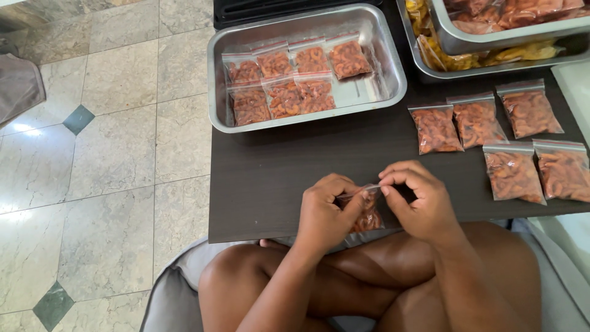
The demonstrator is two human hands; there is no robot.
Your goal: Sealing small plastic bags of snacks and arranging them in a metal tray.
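On a low dark table [276,178] above a pale marble tile floor [92,154], a steel tray [393,67] holds 7 sealed bags of reddish-orange pieces, and 5 more bags [476,123] lie on the tabletop to the right. At the near edge, the small clear bag [367,216] sits between both hands: the left hand [326,212] grips its side, the right hand [418,197] pinches its top strip.

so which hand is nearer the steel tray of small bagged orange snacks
Left. The left hand sits just below the steel tray; the right hand lies farther right, nearer the loose bags.
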